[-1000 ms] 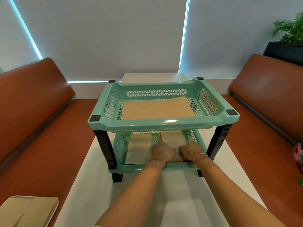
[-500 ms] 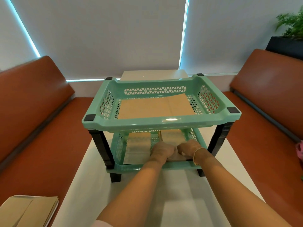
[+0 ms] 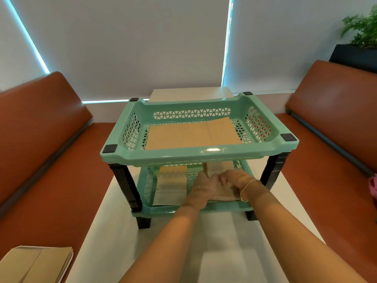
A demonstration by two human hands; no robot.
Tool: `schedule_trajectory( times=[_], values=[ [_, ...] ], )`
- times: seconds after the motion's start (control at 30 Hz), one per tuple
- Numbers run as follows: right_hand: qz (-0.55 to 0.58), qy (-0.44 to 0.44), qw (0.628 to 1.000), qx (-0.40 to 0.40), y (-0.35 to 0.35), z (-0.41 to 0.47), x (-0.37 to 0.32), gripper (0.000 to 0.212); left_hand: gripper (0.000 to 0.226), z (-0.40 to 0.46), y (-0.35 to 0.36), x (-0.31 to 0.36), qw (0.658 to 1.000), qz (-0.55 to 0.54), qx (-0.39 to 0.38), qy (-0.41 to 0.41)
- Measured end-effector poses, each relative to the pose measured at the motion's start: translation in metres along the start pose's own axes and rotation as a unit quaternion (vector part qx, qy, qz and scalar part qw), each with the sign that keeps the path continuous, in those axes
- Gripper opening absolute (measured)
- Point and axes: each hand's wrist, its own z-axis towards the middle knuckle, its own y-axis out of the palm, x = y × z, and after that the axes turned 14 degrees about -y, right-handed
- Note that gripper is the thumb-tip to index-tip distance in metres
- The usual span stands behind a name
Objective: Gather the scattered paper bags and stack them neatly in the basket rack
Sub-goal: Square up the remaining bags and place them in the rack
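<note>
White table (image 3: 114,237) ran between two brown benches (image 3: 47,152). Green two-tier basket rack (image 3: 204,155) stood on table. Upper tier held flat paper bags (image 3: 191,135). Lower tier held two piles: left pile (image 3: 171,186) untouched, right pile (image 3: 222,193) under both hands. Left hand (image 3: 202,190) gripped its near left edge, fingers curled over stack. Right hand (image 3: 234,179) pressed on top, fingers bent; bracelet (image 3: 247,186) at wrist. More bags (image 3: 34,264) lay on left bench, well apart.

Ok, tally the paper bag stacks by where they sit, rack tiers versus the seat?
Upper tier stack: 1
Lower tier stacks: 2, the left stack and the right stack under both hands
Seat stack: 1
Total: 4
</note>
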Motion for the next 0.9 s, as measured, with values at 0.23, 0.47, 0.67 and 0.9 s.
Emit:
schedule_trajectory(
  times=[0.23, 0.47, 0.67, 0.9],
  values=[
    [0.133, -0.077, 0.984, 0.086, 0.009, -0.002, 0.011, 0.056, 0.042, 0.0, -0.013, 0.002, 0.988, 0.064, 0.0, 0.137],
    [-0.007, -0.159, 0.974, 0.164, 0.017, -0.006, 0.019, 0.057, 0.043, 0.001, -0.014, -0.008, 0.987, 0.049, 0.042, 0.15],
    [-0.142, -0.122, 0.975, 0.116, 0.018, -0.01, 0.017, 0.039, 0.072, 0.006, -0.012, -0.012, 0.992, 0.094, 0.036, 0.076],
    [-0.159, -0.099, 0.977, 0.106, 0.017, -0.006, 0.021, 0.037, 0.057, 0.005, -0.014, -0.014, 0.99, 0.126, 0.037, 0.056]
  ],
)
